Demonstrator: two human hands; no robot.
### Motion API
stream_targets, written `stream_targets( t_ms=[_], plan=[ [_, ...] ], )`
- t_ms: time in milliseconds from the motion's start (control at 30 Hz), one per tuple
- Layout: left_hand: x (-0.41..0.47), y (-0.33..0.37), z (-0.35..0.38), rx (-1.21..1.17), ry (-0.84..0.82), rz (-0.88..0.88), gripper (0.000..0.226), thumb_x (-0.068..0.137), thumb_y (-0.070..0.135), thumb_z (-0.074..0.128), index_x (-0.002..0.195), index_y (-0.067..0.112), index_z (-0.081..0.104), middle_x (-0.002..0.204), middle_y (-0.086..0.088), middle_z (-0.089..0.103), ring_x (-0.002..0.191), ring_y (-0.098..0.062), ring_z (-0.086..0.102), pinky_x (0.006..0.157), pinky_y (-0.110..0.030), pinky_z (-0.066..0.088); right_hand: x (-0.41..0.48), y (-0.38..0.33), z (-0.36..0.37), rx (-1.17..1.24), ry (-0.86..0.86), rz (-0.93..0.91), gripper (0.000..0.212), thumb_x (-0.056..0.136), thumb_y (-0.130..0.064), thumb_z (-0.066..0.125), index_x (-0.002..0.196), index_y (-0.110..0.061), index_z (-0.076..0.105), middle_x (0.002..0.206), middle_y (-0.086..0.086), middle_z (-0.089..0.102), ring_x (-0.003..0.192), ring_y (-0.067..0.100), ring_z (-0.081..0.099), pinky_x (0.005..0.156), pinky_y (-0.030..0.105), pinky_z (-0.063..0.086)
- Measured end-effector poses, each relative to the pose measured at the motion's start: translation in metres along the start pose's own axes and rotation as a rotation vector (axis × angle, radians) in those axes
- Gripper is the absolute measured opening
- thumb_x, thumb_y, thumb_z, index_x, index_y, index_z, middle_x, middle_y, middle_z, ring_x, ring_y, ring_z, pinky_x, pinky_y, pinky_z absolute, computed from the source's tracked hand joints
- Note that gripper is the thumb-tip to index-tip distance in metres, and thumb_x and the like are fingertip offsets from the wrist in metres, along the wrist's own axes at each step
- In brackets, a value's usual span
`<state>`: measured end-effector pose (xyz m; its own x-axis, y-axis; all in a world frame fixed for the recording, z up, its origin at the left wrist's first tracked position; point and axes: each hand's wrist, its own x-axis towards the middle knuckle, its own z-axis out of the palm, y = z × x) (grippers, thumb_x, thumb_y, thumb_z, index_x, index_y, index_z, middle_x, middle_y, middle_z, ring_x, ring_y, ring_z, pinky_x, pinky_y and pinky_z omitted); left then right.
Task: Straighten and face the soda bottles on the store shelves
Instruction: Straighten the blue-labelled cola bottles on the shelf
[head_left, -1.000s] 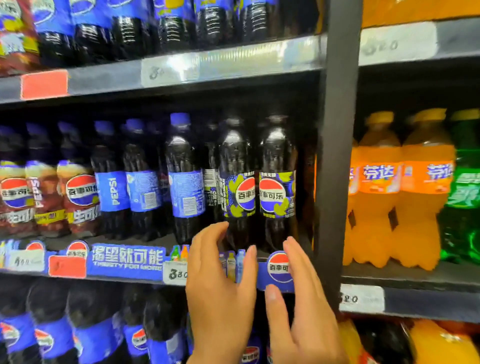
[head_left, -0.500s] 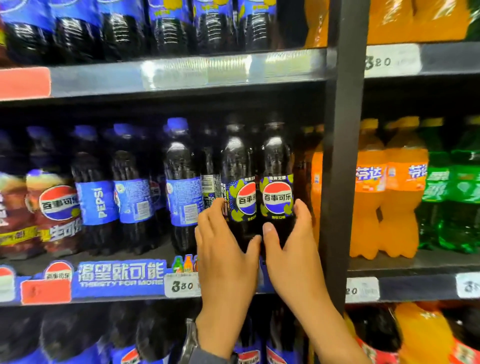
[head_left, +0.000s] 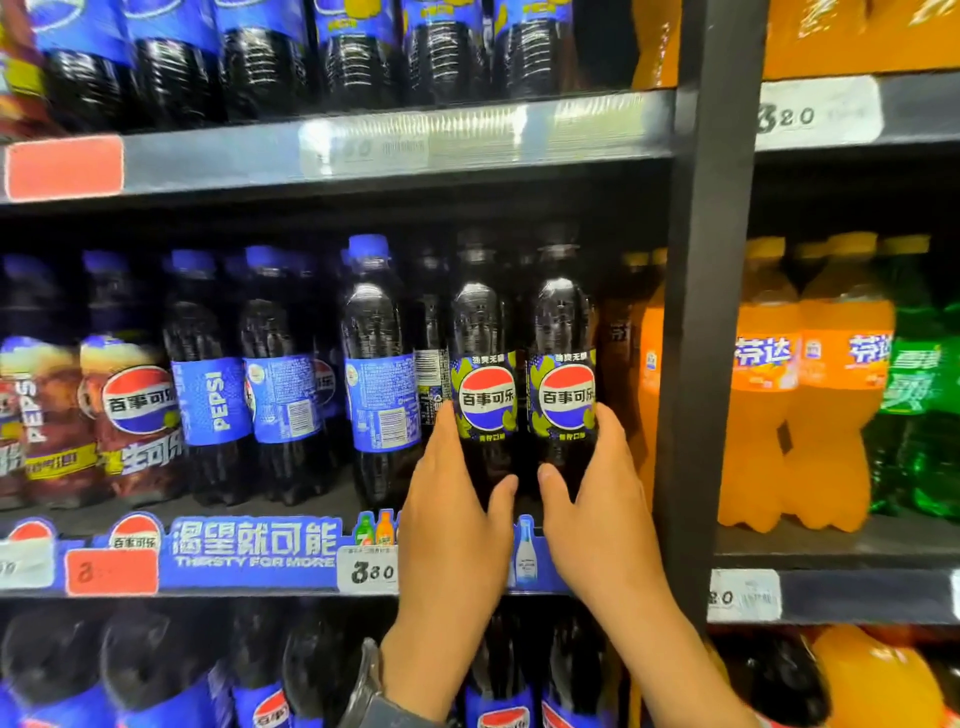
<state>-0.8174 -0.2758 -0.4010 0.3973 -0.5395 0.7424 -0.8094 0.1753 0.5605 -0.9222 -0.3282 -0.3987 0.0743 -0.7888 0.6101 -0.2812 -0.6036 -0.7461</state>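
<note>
Left hand (head_left: 452, 512) curling round left lime-label bottle (head_left: 484, 322), right hand (head_left: 605, 501) curling round right lime-label bottle (head_left: 563, 322); gripping low, below labels, likely keeping logos showing while squaring pair.

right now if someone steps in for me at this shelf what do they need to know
Left hand grips the left lime bottle; right hand grips the right lime bottle, both low on the body.
The two bottles stand upright side by side at the front of the middle shelf, next to the post.
Done: both logos face out.
Left: the nearer blue bottle and the next blue bottle show barcodes, not logos; they likely need turning to face front.
</note>
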Motion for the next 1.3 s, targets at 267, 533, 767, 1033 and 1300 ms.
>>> stream_targets(
  t_ms=[267, 533, 767, 1033, 1300],
  plan=[
    [0.003, -0.006, -0.039, 0.183, 0.378, 0.079, 0.052, 0.083, 0.032, 0.069, 0.126, 0.013, 0.047, 0.120, 0.000, 0.050, 0.109, -0.021, 0.046, 0.094, -0.038, 0.040, -0.025, -0.007, -0.006, -0.210, 0.100, -0.300, 0.075, 0.091, -0.025, 0.057, 0.150, -0.023, 0.012, 0.158, -0.007, 0.010, 0.144, 0.003, 0.006, 0.113, 0.025, 0.019],
    [0.036, -0.043, -0.044, 0.127, 0.167, -0.081, 0.090, 0.060, 0.034, 0.085, 0.132, 0.018, 0.034, 0.120, 0.001, 0.041, 0.109, -0.020, 0.046, 0.096, -0.040, 0.043, 0.010, -0.076, -0.011, -0.187, -0.049, -0.579, 0.030, 0.091, -0.017, 0.055, 0.121, -0.017, 0.056, 0.118, -0.006, 0.056, 0.109, 0.014, 0.050, 0.089, 0.024, 0.041],
    [0.046, -0.068, -0.065, -0.190, -0.122, -0.118, 0.076, 0.065, 0.027, 0.076, 0.132, 0.032, 0.039, 0.119, 0.015, 0.059, 0.105, 0.006, 0.055, 0.096, -0.019, 0.045, 0.091, -0.163, 0.000, -0.654, -0.044, -0.694, 0.038, 0.096, -0.034, 0.043, 0.124, -0.011, 0.053, 0.119, 0.013, 0.057, 0.115, 0.034, 0.045, 0.089, 0.042, 0.039],
    [0.058, -0.074, -0.084, -0.216, -0.229, -0.052, 0.084, 0.072, 0.018, 0.080, 0.142, 0.031, 0.037, 0.107, 0.015, 0.057, 0.090, 0.008, 0.056, 0.077, -0.004, 0.043, 0.135, -0.193, 0.030, -0.775, -0.437, -0.534, 0.040, 0.093, -0.031, 0.051, 0.130, -0.014, 0.052, 0.123, 0.007, 0.059, 0.107, 0.029, 0.055, 0.086, 0.031, 0.046],
    [0.064, -0.079, -0.090, -0.254, -0.327, -0.023, 0.080, 0.073, 0.019, 0.079, 0.138, 0.041, 0.038, 0.107, 0.016, 0.064, 0.095, 0.004, 0.060, 0.086, -0.013, 0.048, 0.140, -0.197, 0.035, -0.725, -0.424, -0.618, 0.040, 0.091, -0.037, 0.055, 0.127, -0.022, 0.055, 0.113, 0.003, 0.062, 0.097, 0.027, 0.055, 0.078, 0.028, 0.041]
  ],
)
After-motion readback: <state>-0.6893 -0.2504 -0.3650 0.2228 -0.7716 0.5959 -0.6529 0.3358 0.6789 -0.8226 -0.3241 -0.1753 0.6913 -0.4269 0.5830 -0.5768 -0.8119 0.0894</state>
